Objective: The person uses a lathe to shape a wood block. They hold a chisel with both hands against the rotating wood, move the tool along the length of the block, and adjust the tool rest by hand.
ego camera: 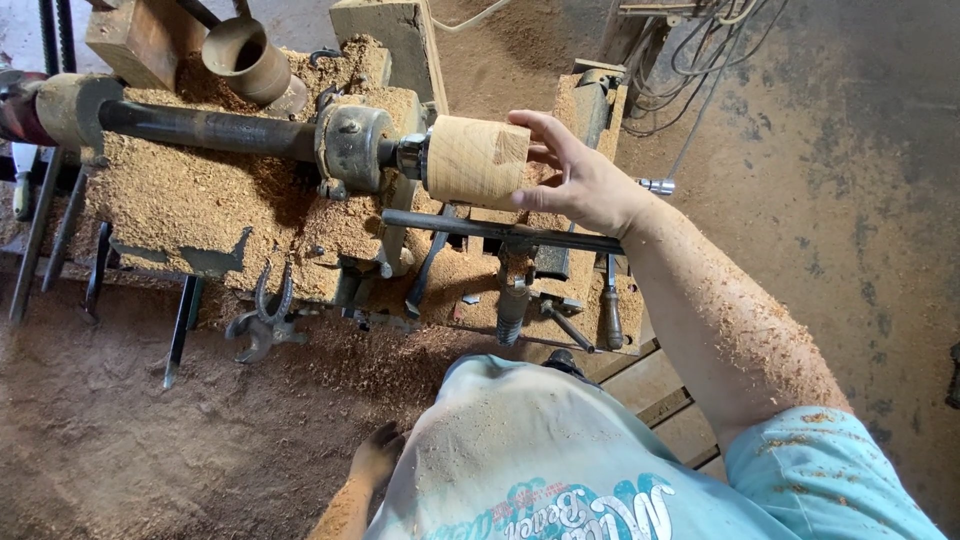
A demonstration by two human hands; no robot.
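Sawdust-covered lathe [200,200] on the worktop, its dark shaft [200,128] ending at a chuck [352,145] that carries a pale wooden cylinder [478,160]. The right hand [575,175], arm extended and dusted with shavings, rests spread fingers against the cylinder's far end. The left hand [375,455] hangs low beside the shirt, partly hidden; its grasp cannot be judged.

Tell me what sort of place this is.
Most likely a woodturning workshop. A wood blank sits mounted on a lathe, with the right hand at its end. Sawdust covers the machine, and chisels lie beside it.
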